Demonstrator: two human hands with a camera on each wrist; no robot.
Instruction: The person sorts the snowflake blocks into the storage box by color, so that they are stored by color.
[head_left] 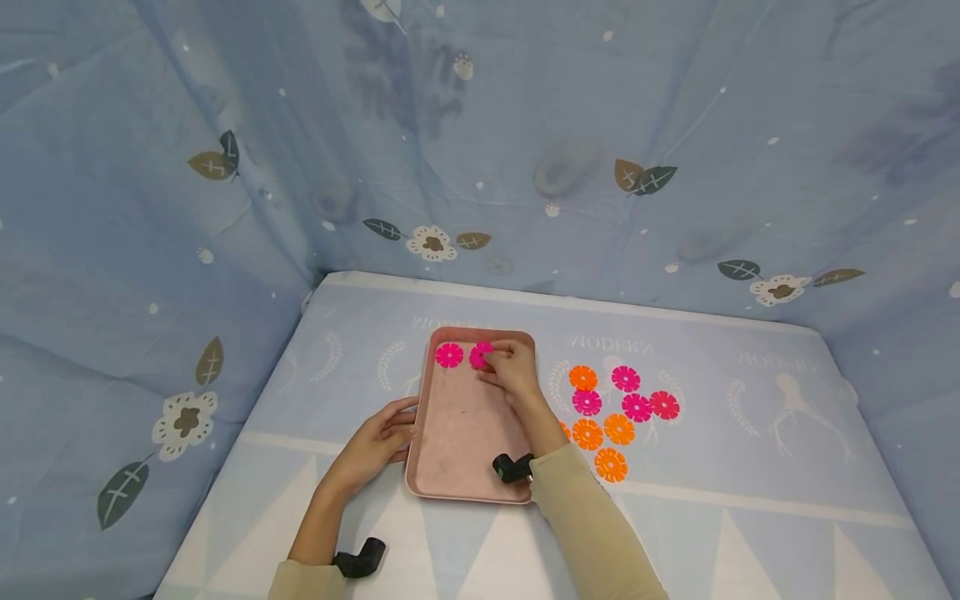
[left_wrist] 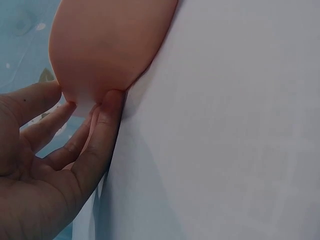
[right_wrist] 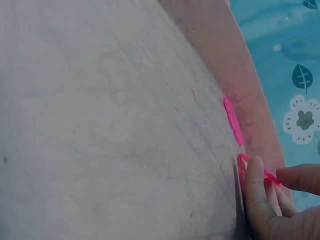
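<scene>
My right hand pinches a pink notched flower disc between thumb and fingertips at the far end of a pink tray. Another pink disc lies just left of it, inside the far wall. From the right wrist, the held disc shows tilted beside the flat one. Against the tray's left outer side rests my left hand. Its fingers touch the wall in the left wrist view, one of them low by the tabletop.
Right of the tray lie several loose discs, among them an orange one, a pink one and a red-pink one. A patterned cloth covers the table. Blue curtain hangs behind and at both sides.
</scene>
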